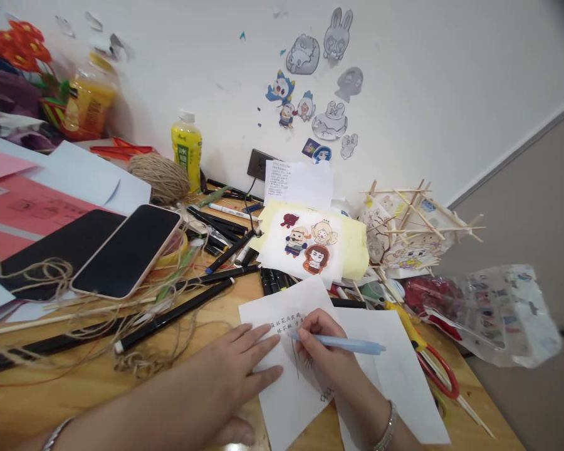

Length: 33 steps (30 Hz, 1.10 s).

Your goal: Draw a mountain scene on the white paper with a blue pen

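1. Paper [286, 404], handwritten upon, lies toward the near edge of the desk [42, 404].
2. Left hand [242, 363] rests flat, spread fingertips on the paper, gripping nothing.
3. Right hand [331, 364], curled, pinches a blue pen [352, 344].

1. I count two hands on my feed: one left hand [237, 363] and one right hand [328, 352].
2. One light blue pen [350, 343].
3. Two white sheets nearest the hands: one written sheet [284, 404], one plain sheet [407, 369].
4. Two bracelets [389, 427], one for each arm.
5. One phone [126, 250].
6. One ball of twine [158, 178].
7. Two bottles [187, 150].
8. Four coloured figures [314, 258] on one drawing sheet [329, 266].
9. About ten cutouts [338, 41] on the wall [427, 81], by my tally.
10. One clear bag [517, 313].
11. More than ten markers [175, 314] on one worktop [9, 416]; overlap denies me an exact figure.
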### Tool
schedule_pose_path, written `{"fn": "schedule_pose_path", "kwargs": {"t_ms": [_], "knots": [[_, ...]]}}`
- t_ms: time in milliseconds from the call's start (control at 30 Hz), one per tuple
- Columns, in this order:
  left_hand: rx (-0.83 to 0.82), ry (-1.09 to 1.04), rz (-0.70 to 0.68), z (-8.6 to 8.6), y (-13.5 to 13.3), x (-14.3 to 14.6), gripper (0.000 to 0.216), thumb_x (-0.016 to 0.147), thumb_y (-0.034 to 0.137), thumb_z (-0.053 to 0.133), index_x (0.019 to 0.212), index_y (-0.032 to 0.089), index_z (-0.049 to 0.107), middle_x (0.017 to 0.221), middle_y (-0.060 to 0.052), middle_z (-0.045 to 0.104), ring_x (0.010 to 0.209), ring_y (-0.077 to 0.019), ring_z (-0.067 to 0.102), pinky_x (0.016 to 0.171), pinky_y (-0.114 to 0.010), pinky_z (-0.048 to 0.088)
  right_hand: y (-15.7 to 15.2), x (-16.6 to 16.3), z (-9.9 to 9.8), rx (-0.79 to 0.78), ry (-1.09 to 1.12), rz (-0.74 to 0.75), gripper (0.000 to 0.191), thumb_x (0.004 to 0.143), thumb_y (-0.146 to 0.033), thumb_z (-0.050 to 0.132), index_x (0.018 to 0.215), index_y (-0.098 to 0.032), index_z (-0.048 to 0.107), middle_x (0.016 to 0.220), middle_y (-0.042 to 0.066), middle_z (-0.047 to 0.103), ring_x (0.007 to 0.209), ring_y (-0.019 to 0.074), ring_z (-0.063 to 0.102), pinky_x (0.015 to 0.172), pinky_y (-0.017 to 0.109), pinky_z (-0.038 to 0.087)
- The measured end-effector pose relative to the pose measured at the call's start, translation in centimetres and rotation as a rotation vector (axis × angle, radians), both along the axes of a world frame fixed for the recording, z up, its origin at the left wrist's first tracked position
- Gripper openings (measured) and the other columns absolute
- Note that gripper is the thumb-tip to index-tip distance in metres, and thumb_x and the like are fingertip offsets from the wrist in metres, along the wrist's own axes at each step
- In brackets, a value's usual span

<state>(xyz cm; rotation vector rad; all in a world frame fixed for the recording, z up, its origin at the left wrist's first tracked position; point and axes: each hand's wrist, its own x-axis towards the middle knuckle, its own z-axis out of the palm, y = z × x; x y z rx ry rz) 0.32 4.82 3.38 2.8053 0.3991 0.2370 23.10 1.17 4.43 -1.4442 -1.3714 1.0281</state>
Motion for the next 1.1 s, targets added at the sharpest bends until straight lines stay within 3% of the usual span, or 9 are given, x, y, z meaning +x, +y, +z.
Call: {"fn": "schedule_pose_path", "kwargs": {"t_ms": [167, 300, 467, 567, 667, 833, 1100], "knots": [[-0.057, 0.002, -0.018, 1.3, -0.5, -0.5, 0.068, 0.079, 0.048, 0.080, 0.139, 0.025, 0.057, 0.154, -0.018, 0.040, 0.140, -0.0416, 0.038, 0.114, -0.059, 0.034, -0.9, 0.0, 0.3, -0.009, 0.031, 0.030, 0.030, 0.077, -0.042, 0.072, 0.068, -0.023, 0.052, 0.059, -0.002, 0.062, 0.053, 0.0141, 0.054, 0.053, 0.026, 0.043], [-0.030, 0.044, -0.078, 2.0, -0.6, -0.6, 0.064, 0.081, 0.051, 0.076, 0.137, 0.024, 0.060, 0.154, -0.018, 0.040, 0.139, -0.0410, 0.040, 0.113, -0.056, 0.036, -1.1, 0.0, -0.3, 0.052, -0.103, 0.046, 0.034, 0.078, -0.036, 0.066, 0.056, -0.023, 0.043, 0.049, -0.005, 0.051, 0.047, 0.0128, 0.045, 0.048, 0.025, 0.037], [-0.015, -0.005, -0.053, 1.7, -0.3, -0.4, 0.069, 0.083, 0.059, 0.071, 0.140, 0.023, 0.056, 0.148, -0.017, 0.050, 0.135, -0.0361, 0.048, 0.114, -0.052, 0.035, -1.0, 0.2, -0.9, 0.196, -0.329, 0.115, 0.037, 0.081, -0.029, 0.053, 0.050, -0.023, 0.034, 0.047, -0.004, 0.044, 0.046, 0.0128, 0.041, 0.048, 0.026, 0.033], [-0.012, 0.001, -0.057, 1.3, -0.3, -0.3, 0.070, 0.083, 0.059, 0.070, 0.142, 0.025, 0.054, 0.151, -0.016, 0.045, 0.135, -0.0367, 0.048, 0.114, -0.053, 0.035, -1.2, 0.3, -0.7, 0.245, -0.448, 0.142, 0.038, 0.082, -0.026, 0.050, 0.049, -0.023, 0.032, 0.046, -0.004, 0.042, 0.046, 0.0130, 0.041, 0.049, 0.026, 0.032], [-0.043, 0.001, -0.059, 1.4, -0.4, -0.3, 0.071, 0.082, 0.055, 0.074, 0.143, 0.025, 0.053, 0.154, -0.014, 0.040, 0.137, -0.0364, 0.045, 0.116, -0.052, 0.033, -1.2, 0.4, -0.6, 0.274, -0.523, 0.173, 0.038, 0.084, -0.024, 0.048, 0.050, -0.023, 0.030, 0.046, -0.004, 0.042, 0.046, 0.0127, 0.041, 0.049, 0.026, 0.032], [-0.115, 0.112, -0.029, 3.1, -0.5, 0.1, 0.072, 0.076, 0.038, 0.084, 0.141, 0.023, 0.055, 0.153, -0.018, 0.038, 0.140, -0.0383, 0.041, 0.115, -0.055, 0.034, -1.1, 0.6, -0.6, 0.367, -0.601, 0.229, 0.036, 0.085, -0.021, 0.045, 0.053, -0.023, 0.029, 0.047, -0.004, 0.043, 0.045, 0.0118, 0.041, 0.048, 0.026, 0.031], [-0.125, 0.232, -0.023, 4.8, -0.4, 0.6, 0.072, 0.075, 0.034, 0.084, 0.141, 0.025, 0.055, 0.154, -0.016, 0.037, 0.141, -0.0356, 0.039, 0.115, -0.052, 0.034, -1.3, 0.8, -0.8, 0.424, -0.664, 0.258, 0.035, 0.087, -0.017, 0.044, 0.055, -0.023, 0.029, 0.048, -0.004, 0.045, 0.046, 0.0107, 0.044, 0.049, 0.024, 0.033]]}}
